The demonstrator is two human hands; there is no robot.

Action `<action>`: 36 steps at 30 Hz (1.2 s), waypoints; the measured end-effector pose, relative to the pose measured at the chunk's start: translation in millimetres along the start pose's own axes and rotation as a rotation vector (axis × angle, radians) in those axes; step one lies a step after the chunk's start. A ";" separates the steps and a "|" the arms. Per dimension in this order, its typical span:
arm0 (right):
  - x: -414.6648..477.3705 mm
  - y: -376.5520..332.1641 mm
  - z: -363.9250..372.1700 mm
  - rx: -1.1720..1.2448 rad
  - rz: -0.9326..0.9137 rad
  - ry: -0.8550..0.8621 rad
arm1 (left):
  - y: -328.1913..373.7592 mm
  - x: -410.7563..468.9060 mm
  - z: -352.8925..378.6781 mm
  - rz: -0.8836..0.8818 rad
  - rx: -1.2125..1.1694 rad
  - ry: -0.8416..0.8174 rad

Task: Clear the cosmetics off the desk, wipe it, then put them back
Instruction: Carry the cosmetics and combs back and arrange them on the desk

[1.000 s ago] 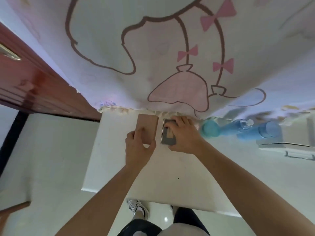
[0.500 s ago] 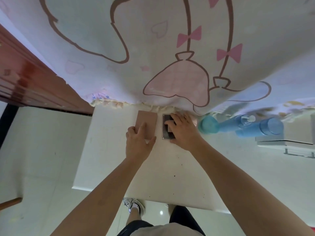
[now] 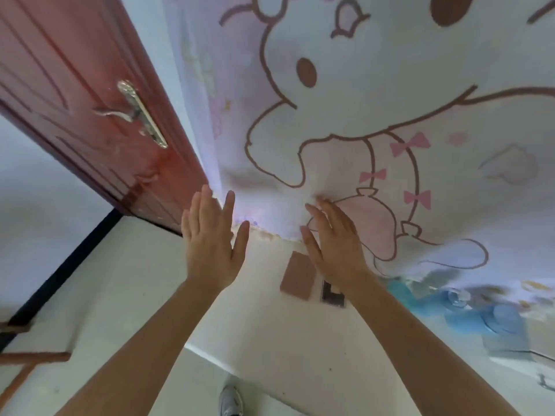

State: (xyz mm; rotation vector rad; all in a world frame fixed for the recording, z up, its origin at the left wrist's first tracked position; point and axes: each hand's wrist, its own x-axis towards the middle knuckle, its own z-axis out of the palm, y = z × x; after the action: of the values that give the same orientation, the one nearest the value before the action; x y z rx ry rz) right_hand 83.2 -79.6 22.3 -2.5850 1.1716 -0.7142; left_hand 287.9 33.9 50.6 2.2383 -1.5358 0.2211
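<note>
A flat pinkish-brown cosmetic case [image 3: 297,276] lies on the white desk [image 3: 288,349] near the wall. Beside it on the right lies a dark compact with a silver rim [image 3: 332,294], partly hidden by my right wrist. My left hand [image 3: 211,244] is raised above the desk's far left corner, palm down, fingers spread, holding nothing. My right hand [image 3: 335,244] is lifted over the two cases, fingers apart and empty. Several blue bottles [image 3: 492,318] lie blurred at the desk's right side.
A cartoon-printed curtain [image 3: 375,115] hangs against the desk's back edge. A reddish wooden door [image 3: 90,94] with a metal handle [image 3: 141,114] stands at the left. A white box [image 3: 522,355] sits at the far right. My shoe [image 3: 229,400] shows on the floor below the desk's front edge.
Both hands let go of the two flat cases and rose off the desk with fingers spread. The view tilted up and left, showing more of the door and curtain.
</note>
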 end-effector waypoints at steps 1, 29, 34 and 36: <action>18.8 -19.7 -0.4 0.046 -0.043 0.040 | -12.3 2.7 -23.4 -0.053 0.044 0.065; 7.2 -826.6 151.0 0.479 -1.136 -0.083 | -486.5 -384.6 -481.9 -1.118 0.652 0.574; 30.1 -907.4 220.2 0.525 -1.176 -0.126 | -570.6 -376.7 -479.1 -1.154 0.638 0.535; 47.3 -942.8 252.8 0.547 -1.176 -0.138 | -613.8 -364.5 -482.5 -1.170 0.649 0.506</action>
State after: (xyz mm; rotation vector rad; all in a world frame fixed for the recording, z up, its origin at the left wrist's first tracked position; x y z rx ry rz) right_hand 849.2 506.1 181.1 -2.5253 -0.6497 -0.8285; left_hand 763.3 735.8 204.5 2.8164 0.2574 0.8912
